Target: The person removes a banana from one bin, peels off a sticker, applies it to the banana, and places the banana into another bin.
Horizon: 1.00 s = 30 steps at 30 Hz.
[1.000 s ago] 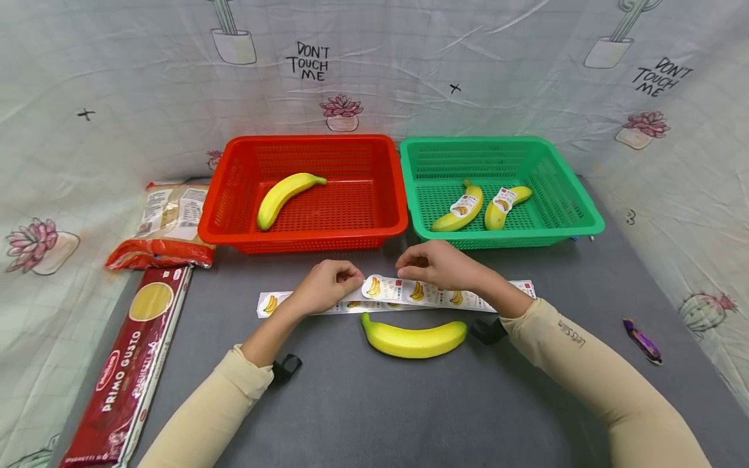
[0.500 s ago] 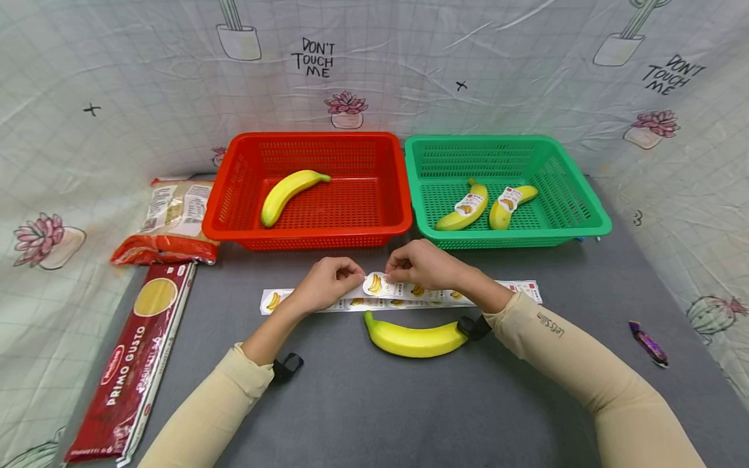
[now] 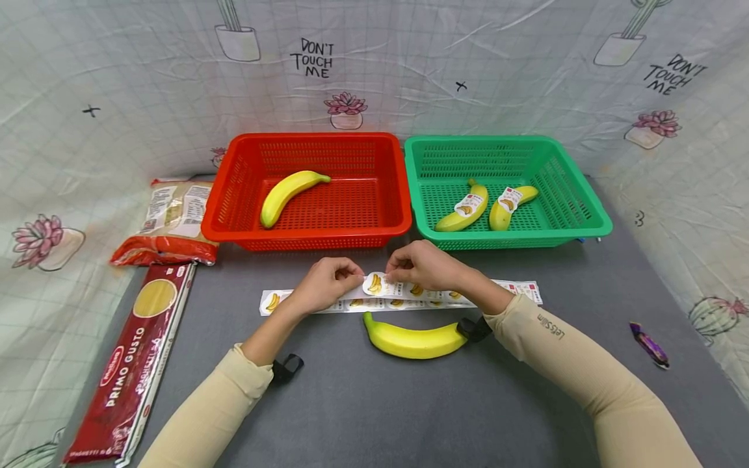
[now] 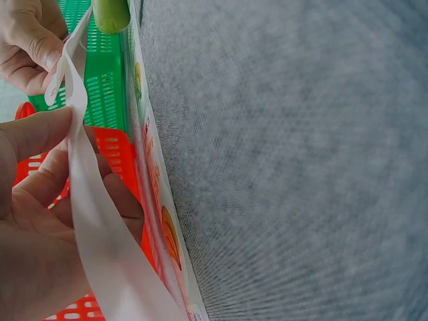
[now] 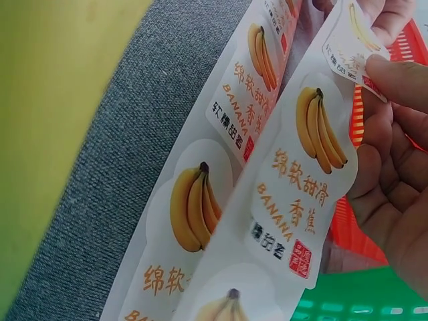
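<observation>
OK, so my left hand is pinching the sticker strip betw. thumb & curled fingers, prob. to keep the backing steady. My right hand is gripping the edge of one banana sticker, thumb on its printed face, other fingers curling loosely; looks like it's partly lifting off. Another layer of strip is lying underneath; can't tell if it's the same one folded. A bare banana is lying just in front, nearer the table's near edge, presumably for easy reach. Toward the far edge, the red basket is holding one more banana, no sticker showing; the green basket, rt. beside it, is holding two stickered bananas, so I'm guessing they're keeping plain & labelled apart.
</observation>
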Each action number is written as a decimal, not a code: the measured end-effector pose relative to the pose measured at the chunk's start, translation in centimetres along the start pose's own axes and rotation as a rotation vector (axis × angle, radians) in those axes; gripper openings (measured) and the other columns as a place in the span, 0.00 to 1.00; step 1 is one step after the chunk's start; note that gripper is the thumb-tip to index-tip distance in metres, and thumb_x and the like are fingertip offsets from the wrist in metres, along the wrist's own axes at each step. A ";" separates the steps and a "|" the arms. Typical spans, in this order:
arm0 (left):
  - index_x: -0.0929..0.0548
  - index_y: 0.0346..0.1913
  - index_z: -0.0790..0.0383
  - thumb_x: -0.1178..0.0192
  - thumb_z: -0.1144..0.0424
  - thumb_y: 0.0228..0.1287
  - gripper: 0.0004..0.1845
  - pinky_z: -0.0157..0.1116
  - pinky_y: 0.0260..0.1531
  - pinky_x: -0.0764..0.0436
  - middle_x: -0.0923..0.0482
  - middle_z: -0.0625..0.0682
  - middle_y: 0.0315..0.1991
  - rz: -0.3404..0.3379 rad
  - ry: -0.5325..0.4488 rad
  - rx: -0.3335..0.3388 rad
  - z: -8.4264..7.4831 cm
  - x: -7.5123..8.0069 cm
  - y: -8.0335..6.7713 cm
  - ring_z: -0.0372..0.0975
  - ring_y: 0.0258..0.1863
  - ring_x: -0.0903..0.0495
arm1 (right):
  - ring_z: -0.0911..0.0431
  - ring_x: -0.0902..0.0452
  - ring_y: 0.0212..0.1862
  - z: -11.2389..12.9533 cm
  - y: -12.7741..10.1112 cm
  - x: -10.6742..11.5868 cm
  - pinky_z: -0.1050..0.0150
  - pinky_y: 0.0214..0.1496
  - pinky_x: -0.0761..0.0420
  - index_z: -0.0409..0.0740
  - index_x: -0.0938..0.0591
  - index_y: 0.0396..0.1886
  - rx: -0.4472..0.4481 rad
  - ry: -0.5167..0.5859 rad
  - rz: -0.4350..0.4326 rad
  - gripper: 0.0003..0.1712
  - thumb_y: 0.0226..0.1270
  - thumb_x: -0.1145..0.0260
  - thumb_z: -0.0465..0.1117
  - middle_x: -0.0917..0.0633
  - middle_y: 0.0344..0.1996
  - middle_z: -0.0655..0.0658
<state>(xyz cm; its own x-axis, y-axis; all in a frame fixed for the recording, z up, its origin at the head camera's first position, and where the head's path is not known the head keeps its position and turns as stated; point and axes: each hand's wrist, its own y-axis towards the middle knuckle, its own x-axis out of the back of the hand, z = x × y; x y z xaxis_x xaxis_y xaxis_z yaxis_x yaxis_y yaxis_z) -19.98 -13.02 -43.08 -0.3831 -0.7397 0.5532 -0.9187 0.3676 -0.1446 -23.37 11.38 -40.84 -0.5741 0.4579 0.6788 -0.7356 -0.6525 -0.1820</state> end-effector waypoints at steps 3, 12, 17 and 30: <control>0.12 0.41 0.63 0.35 0.63 0.69 0.06 0.32 0.33 0.27 0.17 0.52 0.33 -0.003 0.000 0.001 0.1 0.0 0.0 0.36 0.30 0.26 | 0.60 0.26 0.27 0.0 -0.1 0.1 0.65 0.30 0.24 0.48 0.12 0.37 0.006 0.013 -0.011 0.04 0.71 0.31 0.42 0.14 0.29 0.50; 0.12 0.40 0.62 0.34 0.64 0.68 0.05 0.31 0.32 0.28 0.18 0.50 0.30 -0.015 0.037 0.016 0.5 0.1 0.2 0.36 0.28 0.27 | 0.60 0.29 0.28 -0.3 -0.8 0.6 0.68 0.31 0.30 0.48 0.11 0.36 0.033 0.024 -0.089 0.04 0.70 0.30 0.43 0.13 0.29 0.51; 0.12 0.40 0.62 0.34 0.64 0.68 0.05 0.32 0.32 0.28 0.18 0.50 0.30 -0.018 0.058 0.016 0.5 0.0 0.3 0.36 0.28 0.27 | 0.60 0.29 0.29 -0.5 -1.0 0.6 0.68 0.32 0.30 0.49 0.11 0.36 0.030 0.030 -0.089 0.04 0.69 0.29 0.43 0.13 0.30 0.53; 0.11 0.47 0.60 0.42 0.57 0.74 0.13 0.38 0.39 0.25 0.13 0.52 0.38 -0.114 0.117 -0.071 -1.1 -0.2 -0.5 0.40 0.35 0.21 | 0.60 0.29 0.28 -0.3 -2.0 0.7 0.68 0.30 0.30 0.49 0.12 0.36 0.019 0.046 -0.095 0.05 0.69 0.29 0.44 0.14 0.28 0.49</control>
<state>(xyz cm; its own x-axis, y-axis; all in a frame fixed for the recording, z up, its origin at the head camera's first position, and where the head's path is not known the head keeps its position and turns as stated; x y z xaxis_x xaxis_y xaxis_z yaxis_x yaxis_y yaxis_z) -19.30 -12.47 -42.20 -0.2593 -0.7097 0.6551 -0.9447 0.3273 -0.0193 -22.40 13.21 -40.21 -0.5181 0.5450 0.6592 -0.7809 -0.6158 -0.1046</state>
